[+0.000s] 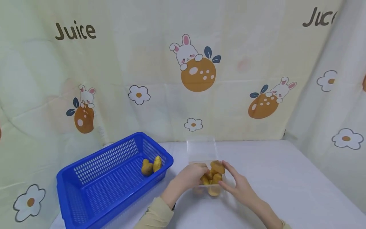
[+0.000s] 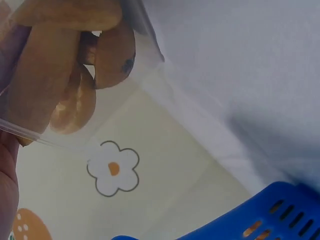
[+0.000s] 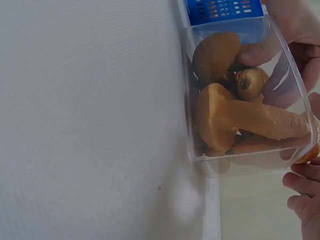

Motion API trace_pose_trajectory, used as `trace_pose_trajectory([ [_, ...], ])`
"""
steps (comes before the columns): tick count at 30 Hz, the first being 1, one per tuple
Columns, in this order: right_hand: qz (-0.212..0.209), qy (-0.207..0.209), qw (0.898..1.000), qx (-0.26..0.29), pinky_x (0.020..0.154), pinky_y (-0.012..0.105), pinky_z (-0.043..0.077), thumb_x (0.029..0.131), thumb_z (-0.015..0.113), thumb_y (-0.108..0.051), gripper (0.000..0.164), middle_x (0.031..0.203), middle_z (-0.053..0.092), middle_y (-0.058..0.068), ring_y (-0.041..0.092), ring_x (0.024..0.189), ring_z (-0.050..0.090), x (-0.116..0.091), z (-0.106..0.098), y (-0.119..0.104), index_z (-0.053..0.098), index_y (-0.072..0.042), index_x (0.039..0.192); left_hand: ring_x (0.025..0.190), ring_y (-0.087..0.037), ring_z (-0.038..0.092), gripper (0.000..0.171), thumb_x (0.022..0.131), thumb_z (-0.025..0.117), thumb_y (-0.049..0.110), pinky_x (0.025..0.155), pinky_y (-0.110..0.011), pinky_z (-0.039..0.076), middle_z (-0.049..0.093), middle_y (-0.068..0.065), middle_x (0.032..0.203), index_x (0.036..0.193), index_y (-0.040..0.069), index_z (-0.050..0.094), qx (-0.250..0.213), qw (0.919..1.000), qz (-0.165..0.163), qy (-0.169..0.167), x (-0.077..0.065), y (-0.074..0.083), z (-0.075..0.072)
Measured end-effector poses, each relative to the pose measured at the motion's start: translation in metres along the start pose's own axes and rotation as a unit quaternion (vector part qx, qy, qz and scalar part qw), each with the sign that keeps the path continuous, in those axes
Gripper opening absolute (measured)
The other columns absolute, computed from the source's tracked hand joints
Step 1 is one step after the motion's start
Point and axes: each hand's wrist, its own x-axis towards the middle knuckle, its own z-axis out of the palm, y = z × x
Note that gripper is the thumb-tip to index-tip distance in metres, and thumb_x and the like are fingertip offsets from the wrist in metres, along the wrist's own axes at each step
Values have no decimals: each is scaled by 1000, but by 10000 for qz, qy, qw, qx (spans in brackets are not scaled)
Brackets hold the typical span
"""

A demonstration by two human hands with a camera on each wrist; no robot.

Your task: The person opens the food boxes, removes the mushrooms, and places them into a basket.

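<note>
A clear plastic box with its lid raised at the back holds several brown mushrooms; their caps and stems show through the wall in the right wrist view. My left hand reaches over the left rim, thumb and fingers bent around a small mushroom inside. On the other side, my right hand has its index finger and thumb extended, fingertips against the box's right side and beside a mushroom that sticks up above the rim. The left wrist view shows only part of the left hand.
To the left stands a blue perforated basket with two more mushrooms in its right corner. A white cloth covers the table. Behind it hangs a printed curtain.
</note>
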Motion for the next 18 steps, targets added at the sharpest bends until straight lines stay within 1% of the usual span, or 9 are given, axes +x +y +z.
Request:
trace_pose_trajectory([
  [3, 26, -20, 10000, 52, 97, 8, 19, 79, 68, -21, 67, 132, 45, 10, 28, 119, 41, 0, -1, -1, 33, -12, 137, 78, -4, 55, 27, 69, 76, 12, 72, -13, 45, 61, 7, 89, 94, 15, 69, 466, 9985, 265, -89, 3, 1, -2],
  [4, 24, -36, 10000, 62, 96, 6, 18, 80, 67, -22, 67, 132, 45, 10, 29, 119, 41, 0, -1, -2, 33, -12, 137, 77, -4, 56, 25, 69, 76, 12, 71, -12, 45, 61, 7, 87, 93, 15, 70, 595, 9976, 347, -103, 4, 1, -2],
  [6, 18, -60, 10000, 62, 97, 8, 19, 80, 67, -22, 67, 133, 44, 10, 29, 119, 41, 1, -1, -2, 33, -12, 137, 75, -4, 56, 21, 71, 76, 17, 70, -12, 45, 61, 7, 86, 91, 17, 71, 773, 9957, 511, -74, 4, -1, -2],
  [9, 14, -71, 10000, 37, 97, 8, 19, 81, 66, -22, 67, 133, 44, 10, 30, 119, 41, 1, 0, -1, 32, -12, 137, 76, -3, 56, 17, 73, 73, 22, 70, -11, 45, 62, 8, 87, 90, 18, 72, 937, 9929, 724, 78, 3, -3, -2],
  [11, -2, -49, 10000, 26, 98, 9, 20, 81, 66, -21, 67, 133, 44, 11, 30, 119, 41, 0, 0, 0, 33, -12, 137, 76, -2, 56, 15, 74, 73, 24, 70, -10, 44, 63, 8, 87, 88, 17, 71, 965, 9911, 861, 315, 2, -5, 0],
  [13, 25, -29, 10000, -2, 99, 13, 22, 80, 67, -21, 67, 133, 44, 11, 30, 119, 41, 0, 0, 0, 33, -12, 137, 77, -2, 56, 14, 74, 72, 22, 71, -9, 44, 63, 8, 87, 87, 16, 71, 997, 9876, 1018, 662, 1, -8, 2],
  [16, 35, -2, 10000, -36, 100, 29, 30, 79, 68, -21, 68, 132, 44, 11, 30, 119, 42, 0, 0, 0, 33, -11, 137, 79, -3, 57, 16, 74, 71, 20, 74, -8, 43, 64, 6, 89, 88, 13, 70, 805, 9815, 1168, 1287, -2, -12, 6],
  [18, 44, -7, 10000, -37, 97, 41, 32, 79, 68, -21, 69, 132, 44, 12, 31, 118, 42, 0, 0, 0, 33, -10, 137, 83, -5, 59, 18, 74, 71, 19, 77, -9, 44, 64, 4, 91, 89, 10, 70, 584, 9759, 1175, 1741, -4, -15, 8],
])
